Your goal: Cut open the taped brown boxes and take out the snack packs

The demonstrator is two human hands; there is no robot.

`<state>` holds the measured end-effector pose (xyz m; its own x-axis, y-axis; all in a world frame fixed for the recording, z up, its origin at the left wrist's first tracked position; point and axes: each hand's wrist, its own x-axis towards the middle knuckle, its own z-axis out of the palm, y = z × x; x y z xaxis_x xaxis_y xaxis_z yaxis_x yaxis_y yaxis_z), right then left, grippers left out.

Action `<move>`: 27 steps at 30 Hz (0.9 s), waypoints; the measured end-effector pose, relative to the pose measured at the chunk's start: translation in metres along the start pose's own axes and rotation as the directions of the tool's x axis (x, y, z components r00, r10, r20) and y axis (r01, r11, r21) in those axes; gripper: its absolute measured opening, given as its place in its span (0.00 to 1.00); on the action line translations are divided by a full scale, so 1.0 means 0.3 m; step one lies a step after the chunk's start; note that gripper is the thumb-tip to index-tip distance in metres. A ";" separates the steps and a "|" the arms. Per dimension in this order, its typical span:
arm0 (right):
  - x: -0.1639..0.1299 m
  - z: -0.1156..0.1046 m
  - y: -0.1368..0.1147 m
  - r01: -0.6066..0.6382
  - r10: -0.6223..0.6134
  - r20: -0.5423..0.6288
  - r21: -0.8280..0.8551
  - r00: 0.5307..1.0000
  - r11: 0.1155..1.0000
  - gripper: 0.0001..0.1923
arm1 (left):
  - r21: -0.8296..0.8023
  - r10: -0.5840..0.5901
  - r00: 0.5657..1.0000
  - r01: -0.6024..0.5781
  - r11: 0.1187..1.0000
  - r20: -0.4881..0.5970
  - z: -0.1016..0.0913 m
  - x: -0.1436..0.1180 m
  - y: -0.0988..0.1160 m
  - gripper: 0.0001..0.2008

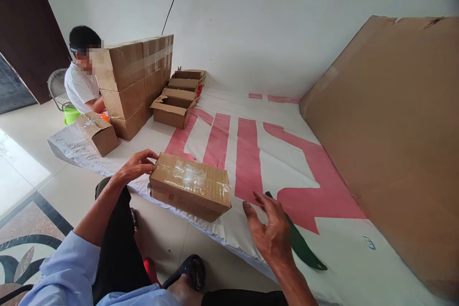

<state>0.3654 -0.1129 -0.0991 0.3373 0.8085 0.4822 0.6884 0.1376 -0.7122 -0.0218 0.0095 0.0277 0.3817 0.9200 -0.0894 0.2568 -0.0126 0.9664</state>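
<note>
Packing work partly done, to judge from how the boxes lie. Left hand [138, 165] rests on the near-left corner of a taped box [190, 185], fingers curled over its top edge and thumb against the side: a light hold, not a full clasp. This box lies on the white-and-pink printed sheet [251, 153] at the floor's edge, sealed with clear tape and closed, so its contents cannot be seen. Right hand [270, 229] hovers just to the right of the box, fingers spread and holding nothing; beneath and beyond its fingertips lies a dark green curved strip [301, 246]. Farther from the hands, a stack of sealed cartons [134, 81] stands finished, with a single closed box [97, 131] beside it. Behind the stack, open boxes [177, 103] wait with flaps up; one shows something red inside, the nearest looks unfilled. Another person [83, 83] sits behind the stack. Large cardboard sheet [390, 143] leans at far right.
</note>
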 end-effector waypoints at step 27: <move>-0.036 0.058 -0.087 -0.202 -0.003 0.419 0.444 0.908 0.873 0.32 | 0.038 0.254 0.966 -0.256 0.966 0.047 0.039 -0.025 -0.009 0.19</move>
<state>0.3326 -0.1152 -0.0947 0.0350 0.9735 0.2260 0.2473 0.2107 -0.9457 -0.0149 -0.0021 0.0229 0.4760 0.8669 0.1478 0.1839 -0.2625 0.9473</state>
